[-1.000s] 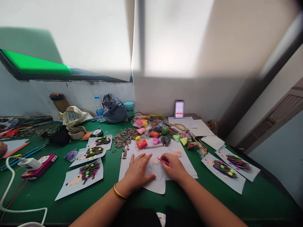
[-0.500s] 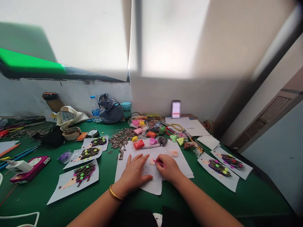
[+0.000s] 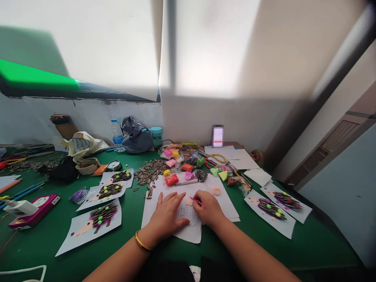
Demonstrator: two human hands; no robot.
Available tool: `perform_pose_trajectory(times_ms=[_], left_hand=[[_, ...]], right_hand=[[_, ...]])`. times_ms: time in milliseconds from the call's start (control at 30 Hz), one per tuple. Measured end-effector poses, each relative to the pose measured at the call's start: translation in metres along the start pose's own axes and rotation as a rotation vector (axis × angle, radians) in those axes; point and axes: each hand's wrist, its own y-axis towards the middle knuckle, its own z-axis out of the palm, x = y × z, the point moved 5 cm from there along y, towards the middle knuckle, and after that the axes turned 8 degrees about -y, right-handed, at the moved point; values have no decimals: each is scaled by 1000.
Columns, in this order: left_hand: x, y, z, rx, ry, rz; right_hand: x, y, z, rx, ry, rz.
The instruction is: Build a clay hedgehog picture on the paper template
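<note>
My left hand [image 3: 169, 213] lies on a white sheet [image 3: 188, 235] with its fingers spread, holding the paper down. The sheet bears a drawn outline filled with small marks [image 3: 190, 215]. Pinched in my right hand [image 3: 208, 207] is a thin pink clay modelling tool [image 3: 199, 201], its tip at a patch of peach clay [image 3: 188, 201] at the top of the drawing. The lower edge of the drawing is partly covered by my hands. A loose lump of peach clay [image 3: 215, 190] sits on the paper just beyond my right hand.
Sunflower seeds [image 3: 149, 172] are heaped left of the papers. Bagged coloured clay, including a red piece [image 3: 171, 179], and a marker [image 3: 187, 182] lie beyond my hands. Seed-covered hedgehog pictures flank me, left [image 3: 100, 223] and right [image 3: 270, 211]. A phone [image 3: 217, 136] leans on the wall.
The view has shifted very slightly, so the things on the table sit a little further left. Both hands keep almost the same place, the tool's tip still at the peach clay.
</note>
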Motion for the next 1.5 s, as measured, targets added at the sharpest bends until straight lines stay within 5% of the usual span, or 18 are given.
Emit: perform_pose_trajectory(times_ms=[667,1500], left_hand=[[-3,0,-1,3,16,-5],[-10,-1,-8,75,-2,-12]], right_hand=[[3,3,6,-21,-9,-84],[-14,-2,-11,-14,134,52]])
